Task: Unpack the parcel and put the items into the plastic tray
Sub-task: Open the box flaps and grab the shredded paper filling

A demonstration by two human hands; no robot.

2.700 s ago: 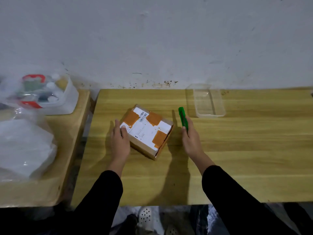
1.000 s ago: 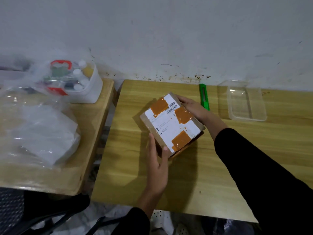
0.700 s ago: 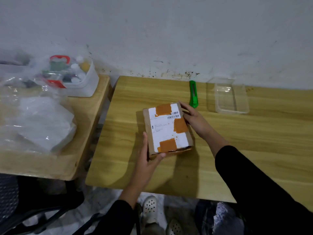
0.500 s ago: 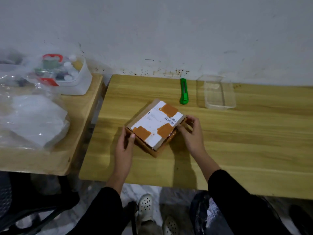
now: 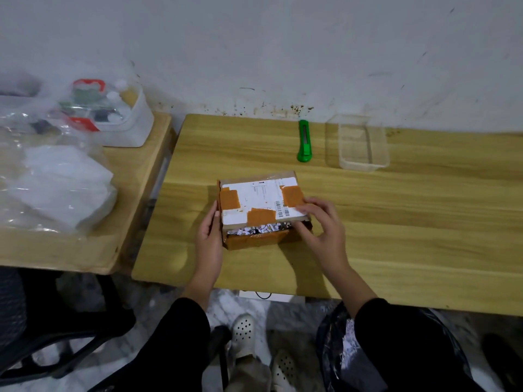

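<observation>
A cardboard parcel [image 5: 260, 198] with a white label and orange tape patches lies on the wooden table [image 5: 396, 222]. Its near lid edge is lifted a little, and crumpled printed paper [image 5: 259, 230] shows in the gap. My left hand [image 5: 209, 239] presses flat against the parcel's left side. My right hand [image 5: 319, 222] grips the near right corner of the lid, thumb under the edge. A clear plastic tray [image 5: 360, 142] stands with nothing in it at the back of the table. A green utility knife [image 5: 304, 141] lies just left of the tray.
A second wooden table [image 5: 85, 250] on the left carries a white bin [image 5: 130, 125] of small items and clear plastic bags [image 5: 56, 182]. A black chair [image 5: 42, 335] stands below it. My feet and a dark bag [image 5: 339, 352] are on the floor under the table's front edge.
The parcel was turned between my hands and now lies square to me. Its near lid edge is now raised, showing paper inside. The knife lies by the tray.
</observation>
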